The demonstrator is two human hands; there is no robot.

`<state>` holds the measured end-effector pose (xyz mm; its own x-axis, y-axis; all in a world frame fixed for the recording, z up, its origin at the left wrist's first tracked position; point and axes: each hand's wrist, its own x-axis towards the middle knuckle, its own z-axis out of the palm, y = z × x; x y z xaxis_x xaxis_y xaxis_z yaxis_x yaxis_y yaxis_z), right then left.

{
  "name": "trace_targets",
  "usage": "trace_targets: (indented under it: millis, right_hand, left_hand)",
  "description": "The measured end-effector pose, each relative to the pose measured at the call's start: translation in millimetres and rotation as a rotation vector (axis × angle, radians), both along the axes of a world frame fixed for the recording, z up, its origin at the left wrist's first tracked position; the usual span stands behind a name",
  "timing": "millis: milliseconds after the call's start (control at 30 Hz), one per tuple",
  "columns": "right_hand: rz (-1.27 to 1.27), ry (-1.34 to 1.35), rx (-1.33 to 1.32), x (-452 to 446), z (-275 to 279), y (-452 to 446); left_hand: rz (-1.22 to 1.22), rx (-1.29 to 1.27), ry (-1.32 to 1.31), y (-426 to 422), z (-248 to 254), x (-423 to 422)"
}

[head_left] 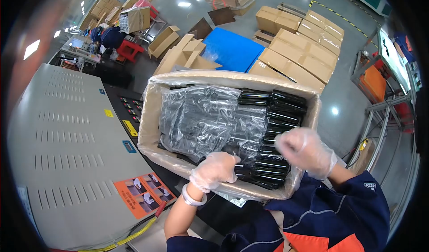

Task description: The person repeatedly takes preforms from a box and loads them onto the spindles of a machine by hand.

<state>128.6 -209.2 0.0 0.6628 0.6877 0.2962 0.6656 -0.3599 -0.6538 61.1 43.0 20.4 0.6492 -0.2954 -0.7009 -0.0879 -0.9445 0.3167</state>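
A large cardboard box [232,76], lined with clear plastic, stands in front of me. Inside lie rows of glossy black tube-shaped parts [286,107], their ends showing along the right side. A crinkled clear plastic bag [196,118] covers the parts on the left and in the middle. My left hand [214,170], in a thin clear glove, is closed at the box's near side, by the bag's edge and the black parts; its grip is hidden. Over the right row is my right hand [306,151], gloved too, slightly blurred, its fingers curled; I cannot make out anything in them.
To the left stands a grey vented machine cabinet [62,136] with a control panel [129,111]. Beyond the box are a blue sheet [232,49] and stacked sealed cartons [304,51]. A metal-framed bench [384,73] is on the right. Another person [111,37] is at the far left.
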Motion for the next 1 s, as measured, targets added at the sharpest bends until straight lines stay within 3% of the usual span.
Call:
trace_targets:
  millis: [67,100,133,167,233,267,367,533,600,667,733,800,867,933,1000]
  right_hand:
    - [0.131,0.31,0.0,-27.0,7.3,10.7]
    - [0.256,0.441,-0.215,-31.5,16.3,18.9]
    - [0.381,0.568,-0.43,-36.1,24.6,25.9]
    - [0.434,0.544,-0.573,-44.2,15.0,32.8]
    - [0.44,0.49,-0.588,-54.7,-0.9,43.6]
    - [0.449,0.439,-0.609,-57.8,-5.7,47.3]
    - [0.446,0.442,-0.589,-58.2,-12.1,48.3]
    - [0.694,0.493,-0.752,-33.1,-5.6,42.4]
    - [0.61,0.421,-0.642,-33.6,-9.4,34.4]
    - [0.536,0.377,-0.556,-34.3,-3.0,35.5]
    - [0.399,0.433,-0.718,-29.9,5.4,35.2]
    - [0.253,0.313,-0.729,-30.3,10.5,34.3]
    - [0.031,0.221,-0.718,-24.9,-4.6,30.7]
    - [0.007,0.125,-0.669,-29.8,3.9,35.6]
    - [0.027,0.206,-0.836,-38.6,19.9,46.8]
  left_hand:
    - [0.114,-0.084,-0.095,13.9,7.1,0.5]
    - [0.152,-0.231,-0.321,27.3,1.1,-4.2]
    - [0.28,-0.264,-0.312,31.3,14.2,-4.0]
    - [0.499,-0.494,-0.314,36.4,14.1,-8.9]
    - [0.957,-0.988,-0.252,37.3,14.3,-22.5]
    - [0.999,-1.174,-0.27,36.4,11.0,-25.2]
    - [1.305,-1.295,-0.407,7.7,2.5,-38.6]
    - [1.627,-1.21,-0.446,-27.2,-10.7,-46.7]
    - [1.663,-1.185,-0.514,-32.5,-19.5,-52.4]
    - [1.605,-0.873,-0.893,-39.5,-48.0,-52.6]
    - [1.38,-0.729,-1.107,-34.4,-70.0,-47.6]
    - [1.448,-0.835,-0.942,-35.0,-49.2,-51.6]
    - [1.4,-0.837,-1.169,-38.1,-66.5,-45.2]
    - [1.384,-0.942,-1.104,-33.1,-53.6,-53.5]
    - [1.357,-0.867,-1.301,-35.6,-64.1,-50.0]
